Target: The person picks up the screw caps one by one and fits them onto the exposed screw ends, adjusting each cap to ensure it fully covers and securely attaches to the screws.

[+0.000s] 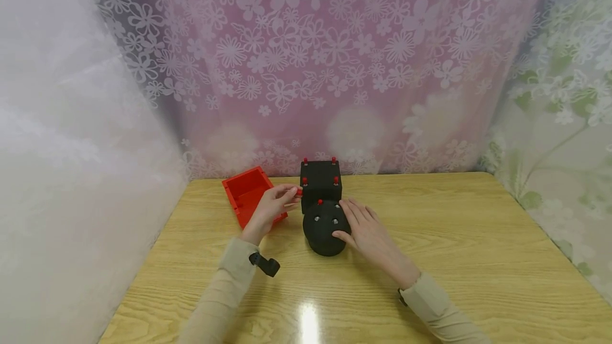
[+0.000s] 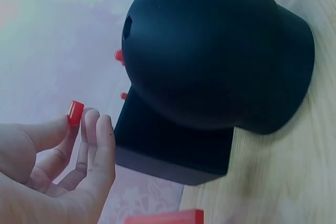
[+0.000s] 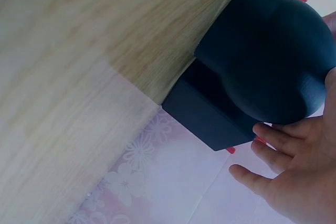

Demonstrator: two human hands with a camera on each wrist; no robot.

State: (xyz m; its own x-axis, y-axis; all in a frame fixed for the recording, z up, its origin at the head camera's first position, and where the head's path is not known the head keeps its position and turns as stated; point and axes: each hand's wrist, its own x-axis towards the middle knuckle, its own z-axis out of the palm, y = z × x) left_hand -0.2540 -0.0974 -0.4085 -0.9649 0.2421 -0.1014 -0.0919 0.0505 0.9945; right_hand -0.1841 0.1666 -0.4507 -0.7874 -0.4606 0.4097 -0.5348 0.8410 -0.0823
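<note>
My left hand point(image 1: 272, 207) pinches a small red cylinder point(image 2: 75, 114) between thumb and fingertip, left of the black ball. The black ball point(image 1: 321, 235) stands on a short round base; its top has a red peg point(image 1: 320, 201) and several small holes with a pale glint. Against the ball's right side lies my right hand point(image 1: 370, 232), thumb towards the front and fingers extended along the top edge. Directly behind the ball is a black box point(image 1: 320, 174) with several red pegs point(image 1: 333, 160) standing at its top corners.
A red open tray point(image 1: 239, 195) sits tilted at the back left, partly behind my left hand. All of it stands on a wood-grain table point(image 1: 454, 238). A pink flowered curtain point(image 1: 334, 57) hangs along the back edge, with pale sheets at both sides.
</note>
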